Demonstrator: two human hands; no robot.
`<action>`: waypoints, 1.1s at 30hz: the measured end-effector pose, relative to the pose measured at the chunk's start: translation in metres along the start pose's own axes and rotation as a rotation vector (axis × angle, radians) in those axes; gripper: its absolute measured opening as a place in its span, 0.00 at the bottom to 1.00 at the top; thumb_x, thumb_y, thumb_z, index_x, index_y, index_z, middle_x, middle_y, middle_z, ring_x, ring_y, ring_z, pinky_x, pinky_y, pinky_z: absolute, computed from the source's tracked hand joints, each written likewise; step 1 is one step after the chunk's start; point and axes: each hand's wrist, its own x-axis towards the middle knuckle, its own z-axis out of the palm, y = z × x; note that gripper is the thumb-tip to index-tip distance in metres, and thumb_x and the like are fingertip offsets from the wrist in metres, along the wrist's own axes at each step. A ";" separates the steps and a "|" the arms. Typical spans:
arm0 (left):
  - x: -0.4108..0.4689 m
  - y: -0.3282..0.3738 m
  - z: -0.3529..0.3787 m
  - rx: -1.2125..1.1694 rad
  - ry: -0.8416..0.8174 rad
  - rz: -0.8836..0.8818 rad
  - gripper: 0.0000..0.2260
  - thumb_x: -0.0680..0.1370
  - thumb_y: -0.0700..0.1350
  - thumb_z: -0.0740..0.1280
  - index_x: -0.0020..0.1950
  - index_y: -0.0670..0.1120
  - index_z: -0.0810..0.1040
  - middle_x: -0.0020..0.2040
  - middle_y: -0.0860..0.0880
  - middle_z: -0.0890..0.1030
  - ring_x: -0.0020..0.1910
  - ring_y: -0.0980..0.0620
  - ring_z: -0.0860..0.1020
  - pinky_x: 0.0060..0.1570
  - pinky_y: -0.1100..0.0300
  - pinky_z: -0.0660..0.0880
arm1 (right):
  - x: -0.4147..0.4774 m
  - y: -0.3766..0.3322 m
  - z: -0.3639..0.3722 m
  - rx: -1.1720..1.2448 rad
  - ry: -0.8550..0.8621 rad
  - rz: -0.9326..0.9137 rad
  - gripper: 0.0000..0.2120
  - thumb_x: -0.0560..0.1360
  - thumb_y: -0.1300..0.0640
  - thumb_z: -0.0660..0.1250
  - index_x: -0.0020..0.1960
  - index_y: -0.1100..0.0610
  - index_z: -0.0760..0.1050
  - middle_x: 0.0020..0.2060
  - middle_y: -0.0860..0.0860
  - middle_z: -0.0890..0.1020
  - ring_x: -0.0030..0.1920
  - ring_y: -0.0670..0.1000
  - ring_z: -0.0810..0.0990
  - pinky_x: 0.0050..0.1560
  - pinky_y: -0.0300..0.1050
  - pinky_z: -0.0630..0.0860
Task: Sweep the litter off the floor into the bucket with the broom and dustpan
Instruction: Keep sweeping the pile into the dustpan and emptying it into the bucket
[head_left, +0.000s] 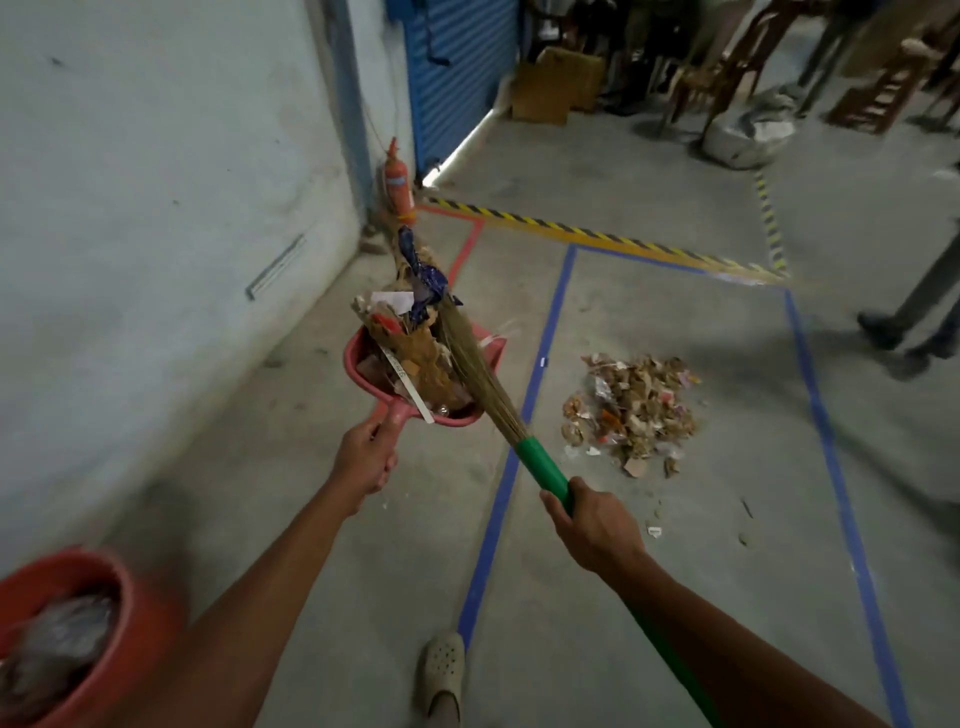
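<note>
Holding the loaded dustpan (358, 366) ahead, left hand (363, 460) fingers clamp its handle; right hand (597, 530) fingers clamp the broom (540, 467), pinning the litter (415, 358). The bucket (135, 613) sits near left, beside the left arm.

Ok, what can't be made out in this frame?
Head view only.
- Bucket: blurred, cut off by the left and bottom edges; contents unclear.
- Dustpan floor: hidden under heaped litter and the broom.
- Broom handle's end: hidden behind the right forearm.
- Bystander at right: only blurred legs, cut by the edge.
</note>
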 end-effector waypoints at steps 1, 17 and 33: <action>-0.013 -0.003 -0.008 -0.012 0.027 -0.004 0.27 0.76 0.68 0.64 0.48 0.43 0.80 0.30 0.43 0.71 0.21 0.52 0.64 0.21 0.63 0.60 | -0.005 -0.005 0.002 -0.016 -0.015 -0.028 0.18 0.80 0.34 0.56 0.54 0.48 0.70 0.37 0.48 0.79 0.34 0.48 0.79 0.34 0.47 0.80; -0.187 -0.108 -0.184 -0.102 0.496 -0.143 0.33 0.72 0.75 0.63 0.42 0.43 0.69 0.31 0.43 0.74 0.19 0.53 0.65 0.19 0.62 0.60 | -0.077 -0.152 0.080 -0.202 -0.207 -0.501 0.22 0.80 0.32 0.53 0.52 0.51 0.69 0.40 0.52 0.79 0.38 0.53 0.80 0.40 0.50 0.81; -0.285 -0.216 -0.390 -0.176 0.733 -0.199 0.24 0.82 0.58 0.61 0.51 0.36 0.80 0.29 0.44 0.75 0.22 0.54 0.70 0.19 0.65 0.65 | -0.154 -0.345 0.212 -0.227 -0.312 -0.745 0.19 0.80 0.34 0.56 0.51 0.49 0.70 0.38 0.51 0.79 0.37 0.52 0.80 0.36 0.48 0.76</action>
